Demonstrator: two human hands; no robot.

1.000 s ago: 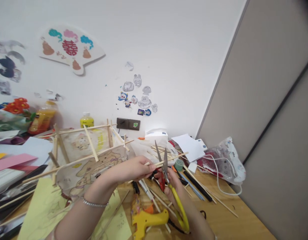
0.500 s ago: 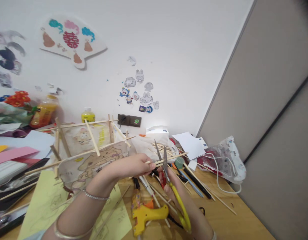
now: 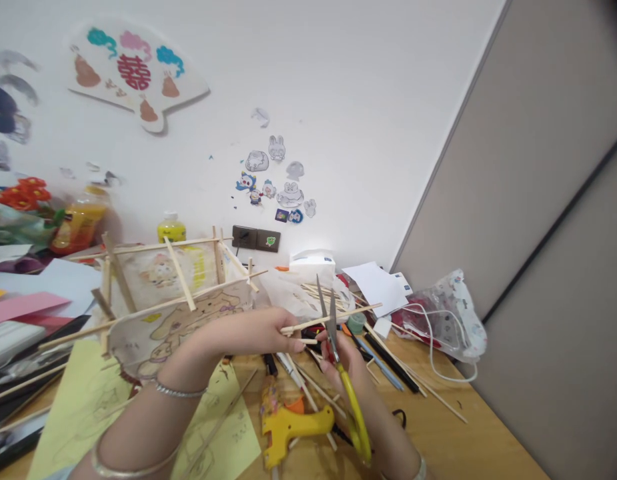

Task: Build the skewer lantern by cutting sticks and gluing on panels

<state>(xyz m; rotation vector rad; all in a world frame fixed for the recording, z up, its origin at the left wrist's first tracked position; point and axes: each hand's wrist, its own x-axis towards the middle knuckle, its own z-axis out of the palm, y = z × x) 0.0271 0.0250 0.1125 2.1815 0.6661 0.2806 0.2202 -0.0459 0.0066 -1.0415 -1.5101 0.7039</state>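
Note:
My left hand (image 3: pixel 265 330) pinches a thin wooden stick (image 3: pixel 355 311) that points out to the right. A short stick piece (image 3: pixel 309 341) juts from under its fingertips. In my right hand (image 3: pixel 347 365) is a pair of scissors (image 3: pixel 357 413) with a yellow handle loop and a red part under the fingers. Their blades point up, slightly apart, and the long stick crosses at them; whether it lies between the blades I cannot tell. Left of my hands stands a stick frame (image 3: pixel 175 267) with drawn-on translucent panels (image 3: pixel 188 313). A yellow glue gun (image 3: pixel 301 427) lies below my hands.
Loose sticks, pens and a green tape roll (image 3: pixel 357 324) lie around my right hand. Yellow paper (image 3: pixel 238 427) is under my left forearm. A plastic bag (image 3: pixel 455 320) and white cable (image 3: pixel 431 340) sit at the right. Bottles (image 3: pixel 81 223) stand by the wall.
The view has shifted slightly. The short stick piece now sits lower, apart from the long stick. The scissor blades are a little closer together.

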